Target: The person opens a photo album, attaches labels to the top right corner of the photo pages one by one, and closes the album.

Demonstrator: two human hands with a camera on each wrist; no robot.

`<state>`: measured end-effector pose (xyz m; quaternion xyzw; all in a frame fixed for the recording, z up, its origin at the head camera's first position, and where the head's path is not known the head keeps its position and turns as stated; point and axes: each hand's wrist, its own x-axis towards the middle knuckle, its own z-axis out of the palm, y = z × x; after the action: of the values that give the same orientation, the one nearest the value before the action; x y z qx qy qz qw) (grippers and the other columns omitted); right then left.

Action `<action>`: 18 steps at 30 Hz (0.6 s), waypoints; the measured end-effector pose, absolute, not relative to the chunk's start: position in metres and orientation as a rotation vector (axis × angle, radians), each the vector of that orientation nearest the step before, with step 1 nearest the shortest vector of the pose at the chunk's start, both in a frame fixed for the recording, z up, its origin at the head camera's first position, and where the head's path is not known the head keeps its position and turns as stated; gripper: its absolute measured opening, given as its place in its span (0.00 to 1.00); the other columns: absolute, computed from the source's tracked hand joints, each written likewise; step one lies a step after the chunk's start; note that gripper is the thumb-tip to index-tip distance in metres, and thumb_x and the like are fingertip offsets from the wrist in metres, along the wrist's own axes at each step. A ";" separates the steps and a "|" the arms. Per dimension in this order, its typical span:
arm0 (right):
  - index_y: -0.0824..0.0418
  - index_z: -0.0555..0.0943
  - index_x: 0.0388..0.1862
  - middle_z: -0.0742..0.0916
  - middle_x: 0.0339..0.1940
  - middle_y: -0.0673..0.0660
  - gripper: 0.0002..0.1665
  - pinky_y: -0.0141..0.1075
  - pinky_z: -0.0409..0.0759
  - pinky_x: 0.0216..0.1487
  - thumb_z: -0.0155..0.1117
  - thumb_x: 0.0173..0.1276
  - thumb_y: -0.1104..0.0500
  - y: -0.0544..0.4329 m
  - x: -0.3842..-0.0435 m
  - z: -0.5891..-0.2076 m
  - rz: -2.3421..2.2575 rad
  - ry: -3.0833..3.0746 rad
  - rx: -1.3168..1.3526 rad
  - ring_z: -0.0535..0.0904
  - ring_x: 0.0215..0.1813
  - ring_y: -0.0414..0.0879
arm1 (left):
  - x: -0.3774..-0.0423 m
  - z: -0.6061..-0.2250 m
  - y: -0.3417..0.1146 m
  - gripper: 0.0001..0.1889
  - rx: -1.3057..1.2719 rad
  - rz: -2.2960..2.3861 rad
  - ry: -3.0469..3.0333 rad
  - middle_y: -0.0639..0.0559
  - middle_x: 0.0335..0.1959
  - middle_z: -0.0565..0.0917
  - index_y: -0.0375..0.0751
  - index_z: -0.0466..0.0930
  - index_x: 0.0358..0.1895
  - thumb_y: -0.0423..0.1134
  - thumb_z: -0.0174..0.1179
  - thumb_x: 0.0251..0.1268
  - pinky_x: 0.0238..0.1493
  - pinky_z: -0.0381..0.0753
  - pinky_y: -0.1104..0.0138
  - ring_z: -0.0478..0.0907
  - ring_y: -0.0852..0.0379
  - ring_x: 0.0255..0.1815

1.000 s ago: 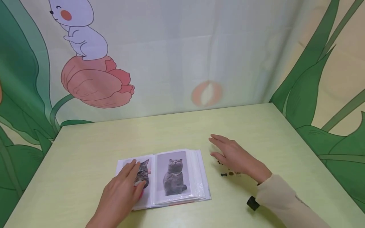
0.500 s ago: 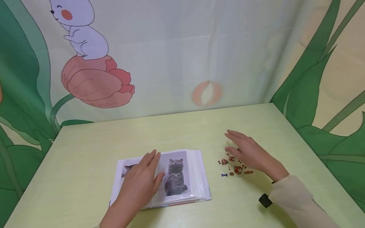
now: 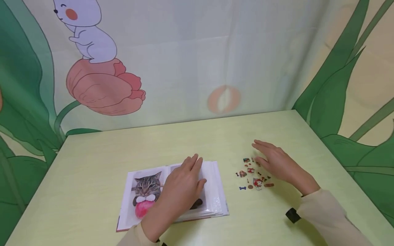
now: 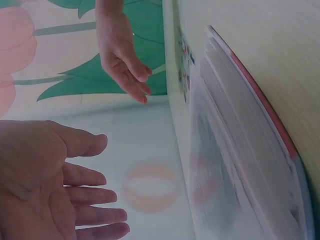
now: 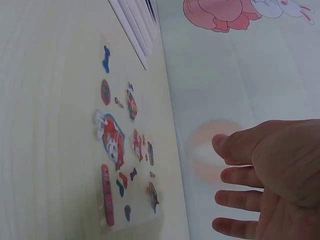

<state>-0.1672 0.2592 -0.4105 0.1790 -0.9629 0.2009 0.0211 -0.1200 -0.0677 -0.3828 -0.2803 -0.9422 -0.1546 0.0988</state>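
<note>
A photo album (image 3: 123, 218) lies spread on the table, a tabby cat picture (image 3: 147, 186) on its left page. Over its right page hovers my left hand (image 3: 181, 188), fingers straight, covering most of the grey cat picture there. In the left wrist view that hand (image 4: 55, 190) is raised off the pages with nothing in it. A clear sticker sheet (image 5: 130, 195) with puppy, bone and other small designs lies to the album's right. My right hand (image 3: 278, 164) is held above the sheet's far right part, its fingers extended and holding nothing.
The pale table (image 3: 92, 150) backs onto a curtain (image 3: 172, 61) printed with a rabbit, a flower and green leaves. A black band piece (image 3: 293, 215) hangs at my right sleeve (image 3: 329, 212).
My left hand has swept rightward from the album's left page to its right page, uncovering the tabby picture. The right hand has shifted right, revealing more of the sticker sheet.
</note>
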 end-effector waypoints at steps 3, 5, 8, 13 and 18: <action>0.71 0.71 0.74 0.72 0.76 0.70 0.31 0.64 0.67 0.71 0.64 0.76 0.62 0.262 -0.167 -0.412 0.609 -2.973 0.572 0.67 0.75 0.68 | -0.123 -0.382 -0.056 0.30 -0.856 -0.463 -2.799 0.33 0.71 0.74 0.27 0.73 0.70 0.41 0.67 0.71 0.62 0.79 0.47 0.73 0.35 0.70; 0.72 0.72 0.73 0.72 0.75 0.70 0.30 0.63 0.67 0.71 0.64 0.76 0.62 0.264 -0.168 -0.414 0.605 -2.967 0.577 0.68 0.74 0.68 | -0.125 -0.382 -0.049 0.30 -0.874 -0.444 -2.801 0.33 0.71 0.74 0.28 0.73 0.70 0.41 0.67 0.71 0.62 0.79 0.47 0.74 0.35 0.70; 0.72 0.72 0.72 0.73 0.74 0.71 0.30 0.62 0.68 0.70 0.64 0.75 0.64 0.268 -0.168 -0.416 0.599 -2.965 0.568 0.68 0.74 0.69 | -0.128 -0.383 -0.038 0.30 -0.902 -0.398 -2.789 0.34 0.70 0.75 0.29 0.74 0.69 0.42 0.67 0.70 0.60 0.81 0.49 0.75 0.36 0.69; 0.73 0.74 0.71 0.76 0.72 0.71 0.29 0.62 0.70 0.69 0.65 0.74 0.66 0.272 -0.169 -0.420 0.582 -2.968 0.548 0.71 0.72 0.69 | -0.134 -0.387 -0.021 0.30 -0.939 -0.317 -2.816 0.36 0.71 0.75 0.30 0.74 0.70 0.45 0.66 0.72 0.59 0.82 0.52 0.75 0.39 0.69; 0.75 0.76 0.68 0.78 0.68 0.73 0.27 0.63 0.71 0.68 0.66 0.71 0.69 0.276 -0.169 -0.426 0.544 -2.962 0.558 0.73 0.69 0.70 | -0.141 -0.390 -0.001 0.30 -0.982 -0.248 -2.874 0.40 0.74 0.72 0.33 0.72 0.72 0.47 0.62 0.75 0.59 0.83 0.55 0.74 0.43 0.71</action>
<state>-0.1693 0.2759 -0.4261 0.1821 -0.9663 0.1776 0.0395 -0.1405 -0.0006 -0.3901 -0.3218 -0.9421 -0.0813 0.0470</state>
